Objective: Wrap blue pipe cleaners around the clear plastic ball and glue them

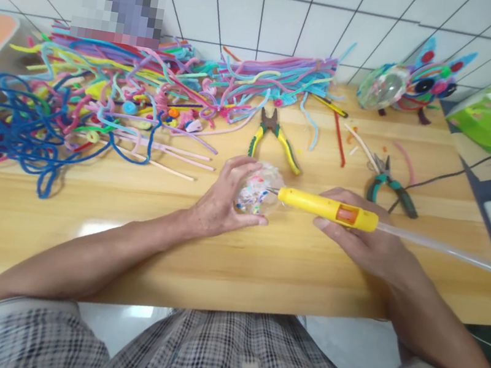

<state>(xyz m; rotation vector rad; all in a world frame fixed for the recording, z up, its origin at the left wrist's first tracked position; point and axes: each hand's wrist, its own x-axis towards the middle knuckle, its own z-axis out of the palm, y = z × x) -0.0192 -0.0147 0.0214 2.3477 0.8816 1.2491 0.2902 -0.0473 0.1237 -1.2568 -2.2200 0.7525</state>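
My left hand (223,196) curls around a clear round ball (257,191) with white and coloured bits in or on it, near the table's middle. In my right hand (350,231) is a yellow hot glue gun (312,203), its metal nozzle pointing left at the ball. The tip reaches the ball's right part; whether it touches cannot be told. A long clear glue stick (445,247) sticks out of the gun's back end toward the right. Just beyond the ball lie pliers with yellow-green handles (275,139).
Pipe cleaners (275,80) in many colours heap along the tiled wall, with a tangled blue pipe-cleaner coil (18,117) at left. Behind my right hand are green-handled pliers (392,185) and a black cord (442,180). A fuzzy animal figure (431,86) stands at the back right.
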